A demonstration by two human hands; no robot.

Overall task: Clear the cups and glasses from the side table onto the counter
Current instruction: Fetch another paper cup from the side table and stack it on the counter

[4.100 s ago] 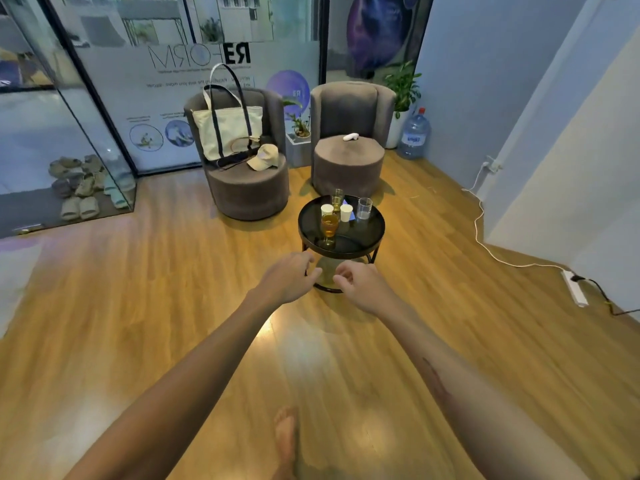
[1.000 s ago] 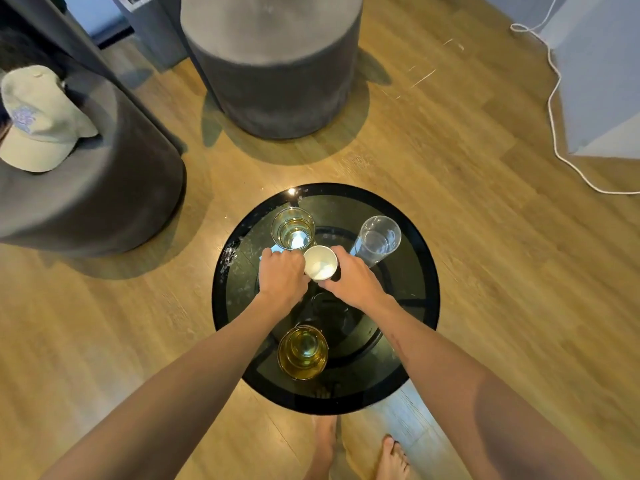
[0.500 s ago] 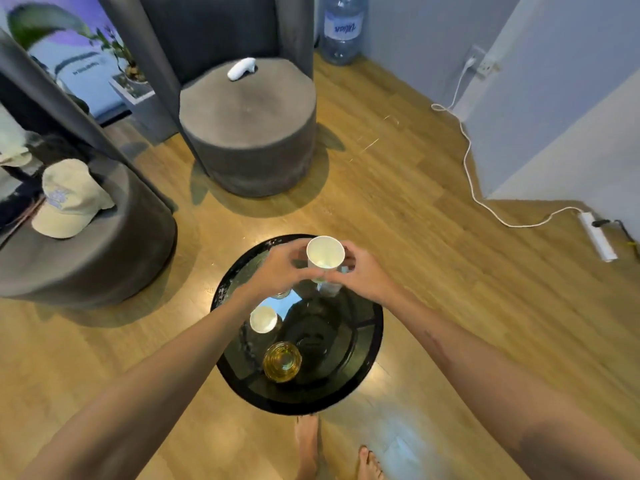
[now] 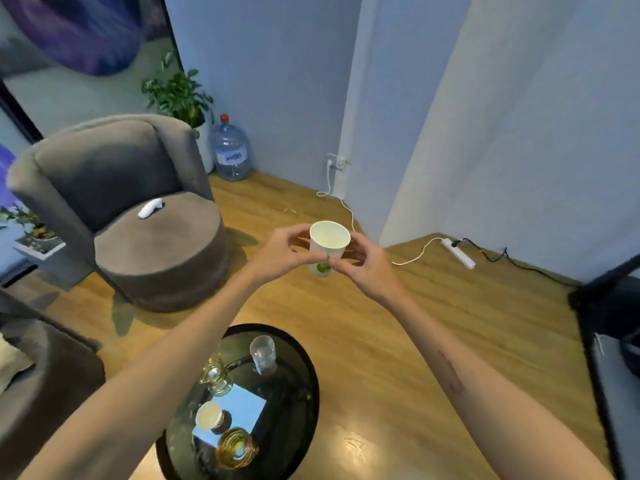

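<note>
Wood floor w/ grey armchair point(image 4: 131, 216) behind; both hands, left point(image 4: 277, 259) & right point(image 4: 363, 271), pinch white paper cup point(image 4: 327, 247) upright, well above side table point(image 4: 304, 393). Keep it level, light squeeze; counter not seen; 4 vessels left on table

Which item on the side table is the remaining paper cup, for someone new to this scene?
Find the round black side table low in the view. On it, the paper cup stands near its left edge, just beyond the amber glass. It alone is opaque white; its neighbours are see-through glasses.
</note>
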